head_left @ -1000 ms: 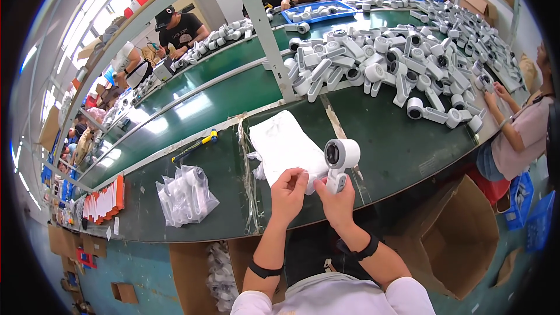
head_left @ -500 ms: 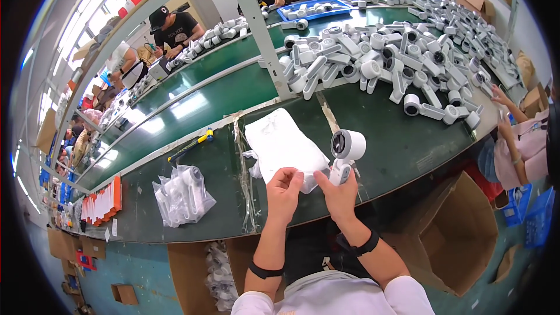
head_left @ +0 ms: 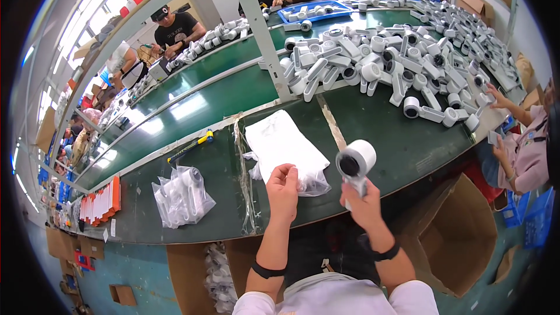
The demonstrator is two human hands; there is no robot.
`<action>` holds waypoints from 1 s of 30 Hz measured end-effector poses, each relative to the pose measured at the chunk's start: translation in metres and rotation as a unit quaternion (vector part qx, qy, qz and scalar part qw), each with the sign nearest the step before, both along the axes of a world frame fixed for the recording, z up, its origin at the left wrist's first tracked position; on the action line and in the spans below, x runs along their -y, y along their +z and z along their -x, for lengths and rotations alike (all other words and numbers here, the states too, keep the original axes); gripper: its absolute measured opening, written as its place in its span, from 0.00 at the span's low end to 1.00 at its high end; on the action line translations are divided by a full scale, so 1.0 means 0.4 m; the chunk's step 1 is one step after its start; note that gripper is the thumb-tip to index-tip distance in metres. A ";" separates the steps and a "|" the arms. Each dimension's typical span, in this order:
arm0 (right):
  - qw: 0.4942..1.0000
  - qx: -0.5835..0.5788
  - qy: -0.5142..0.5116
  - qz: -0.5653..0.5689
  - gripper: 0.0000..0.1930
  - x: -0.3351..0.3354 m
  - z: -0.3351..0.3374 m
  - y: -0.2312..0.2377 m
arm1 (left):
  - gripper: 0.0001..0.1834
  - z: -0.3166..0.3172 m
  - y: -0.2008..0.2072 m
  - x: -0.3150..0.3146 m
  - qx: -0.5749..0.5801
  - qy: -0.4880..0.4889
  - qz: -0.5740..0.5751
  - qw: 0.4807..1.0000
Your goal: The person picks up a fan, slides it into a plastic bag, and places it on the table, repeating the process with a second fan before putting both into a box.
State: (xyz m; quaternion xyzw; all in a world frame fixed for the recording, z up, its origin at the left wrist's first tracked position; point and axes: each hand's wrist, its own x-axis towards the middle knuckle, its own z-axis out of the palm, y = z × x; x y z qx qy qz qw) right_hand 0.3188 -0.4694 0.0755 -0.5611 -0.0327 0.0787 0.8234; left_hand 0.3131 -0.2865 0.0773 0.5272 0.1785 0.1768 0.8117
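Observation:
My right hand (head_left: 364, 205) is closed round the handle of a white handheld fan (head_left: 363, 156). The fan's round head stands up above my fingers, its dark face turned left toward me. A stack of white plastic bags (head_left: 283, 143) lies on the green table, its near end clear and crumpled. At the near left edge of this stack is my left hand (head_left: 282, 189), thumb and fingers pressed together. Whatever those fingers pinch, if anything, is hidden. Left of the stack lies a clear bag filled with white fans (head_left: 182, 195).
A large heap of white fans (head_left: 373, 58) covers the table's far right. A yellow-and-black tool (head_left: 192, 147) and orange-and-white boxes (head_left: 100, 201) lie left. A metal post (head_left: 256, 29) rises beyond the bags. An open carton (head_left: 449, 233) stands below right; co-workers sit around.
My right hand has moved right and slightly nearer, away from the bags, carrying the fan, whose head has turned. My left hand has stayed almost in place by the stack.

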 end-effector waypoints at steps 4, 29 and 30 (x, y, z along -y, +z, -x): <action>0.958 0.010 0.264 0.109 0.23 0.138 0.027 0.077 | 0.05 -0.016 0.016 0.013 -0.010 -0.046 -0.101 0.994; 0.945 -0.074 0.225 0.226 0.33 -0.046 -0.030 0.039 | 0.05 0.063 0.064 0.033 0.167 -0.110 -0.588 0.784; 0.962 -0.060 0.188 0.190 0.33 -0.048 -0.033 0.025 | 0.05 0.060 0.060 0.040 0.170 -0.112 -0.587 0.784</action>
